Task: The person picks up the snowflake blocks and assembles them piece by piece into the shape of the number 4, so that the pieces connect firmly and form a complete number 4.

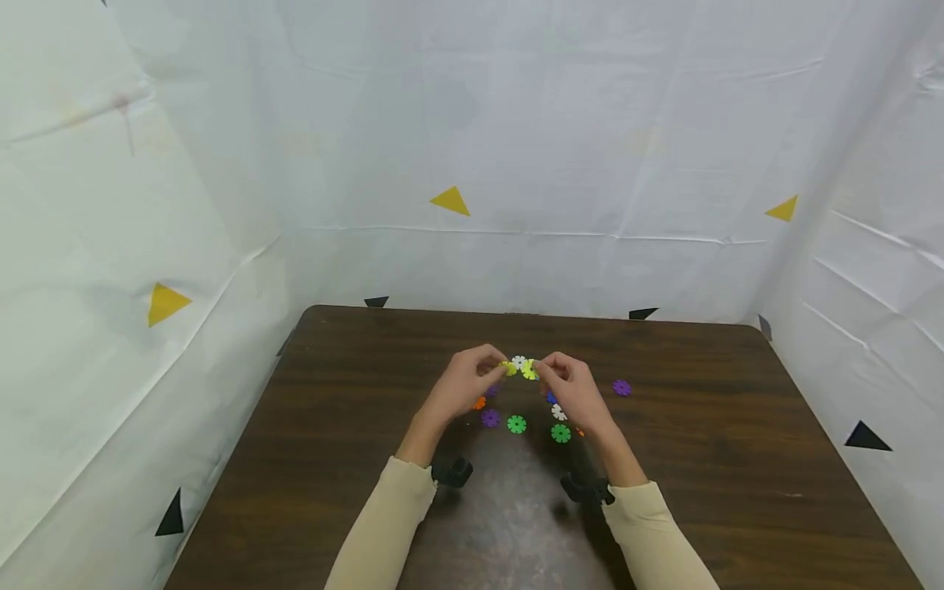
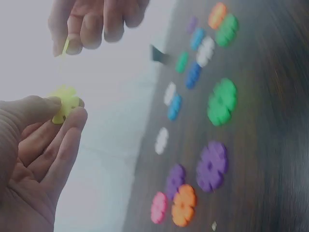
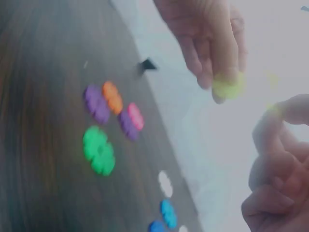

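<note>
Two hands are raised a little above the desk, close together but apart, each pinching a small flower-shaped plastic disc. The left hand holds a yellow disc between thumb and forefinger, its flat face turned toward the other hand, which judging by the pose lets the notched rim be lined up. The right hand pinches a second yellow-green disc at its fingertips, seen nearly edge-on from the left wrist view. A white disc shows between the two hands in the head view; whether it is joined to either yellow piece or lies on the desk behind cannot be told. Beneath and around the hands, loose discs lie flat on the dark wood: two green discs, purple ones, with one purple disc off to the right, plus orange, pink, blue and white pieces scattered near each other. No box, tray or other container is visible; the discs lie straight on the desk. White sheeting with yellow and black triangles surrounds it.
</note>
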